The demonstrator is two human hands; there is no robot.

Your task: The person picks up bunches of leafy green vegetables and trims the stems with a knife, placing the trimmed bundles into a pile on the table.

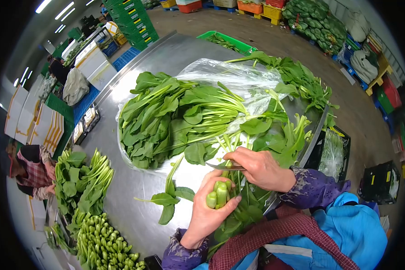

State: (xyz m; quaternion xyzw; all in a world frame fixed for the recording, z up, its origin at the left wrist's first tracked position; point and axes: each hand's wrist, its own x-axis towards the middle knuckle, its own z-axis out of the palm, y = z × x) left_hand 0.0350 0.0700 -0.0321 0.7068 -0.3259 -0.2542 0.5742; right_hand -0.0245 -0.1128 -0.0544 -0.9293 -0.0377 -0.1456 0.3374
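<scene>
My left hand (210, 215) is wrapped round a few leafy green stems (221, 192), their thick pale cut ends facing up and their leaves hanging down toward my lap. In my right hand (262, 170) is a small knife (226, 167), its blade lying just above the fingers of my left hand. Beyond both hands, a big pile of leafy greens (166, 121) rests on clear plastic film (231, 74). Loose leaves (166, 200) lie on the metal table (126, 180) left of my left hand.
More greens (301, 78) spread along the table's right edge. Bundled stems (105, 243) are stacked at the lower left, near another person (29, 168). A green crate (227, 41) stands beyond the table, and a black crate (335, 153) is to the right.
</scene>
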